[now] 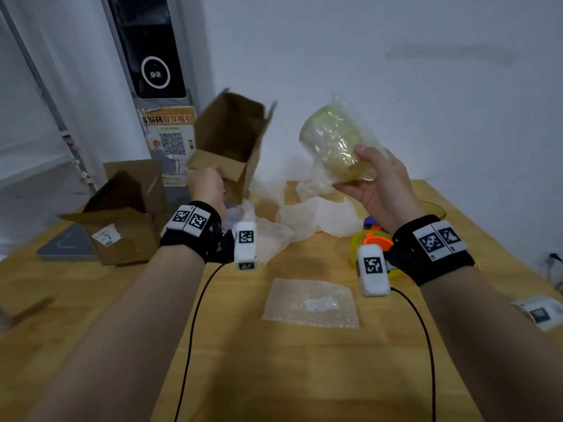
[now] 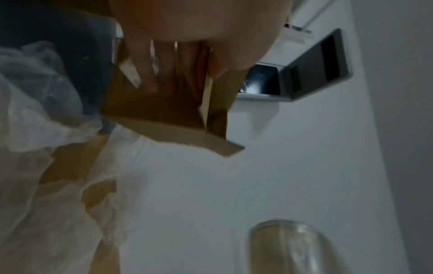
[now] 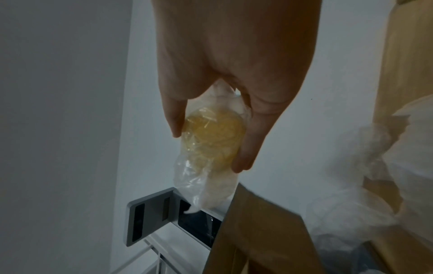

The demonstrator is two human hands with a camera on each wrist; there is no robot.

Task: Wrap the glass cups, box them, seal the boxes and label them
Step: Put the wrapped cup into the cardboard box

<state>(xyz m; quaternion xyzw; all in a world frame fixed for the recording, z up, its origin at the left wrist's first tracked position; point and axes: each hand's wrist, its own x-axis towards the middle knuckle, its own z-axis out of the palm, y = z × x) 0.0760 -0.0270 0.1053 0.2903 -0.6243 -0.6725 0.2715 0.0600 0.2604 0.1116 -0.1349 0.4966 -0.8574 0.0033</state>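
Two hands: both mine, raised over table.
Left hand: grips tilted open box by its flap.
Right hand: fingers curled round wrapped cup.

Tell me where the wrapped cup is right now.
In the head view the wrapped cup is up off the table, held in the right hand, just right of the open box that the left hand grips.

The right hand holds a bubble-wrapped glass cup above the bench; the left hand tilts an open cardboard box.
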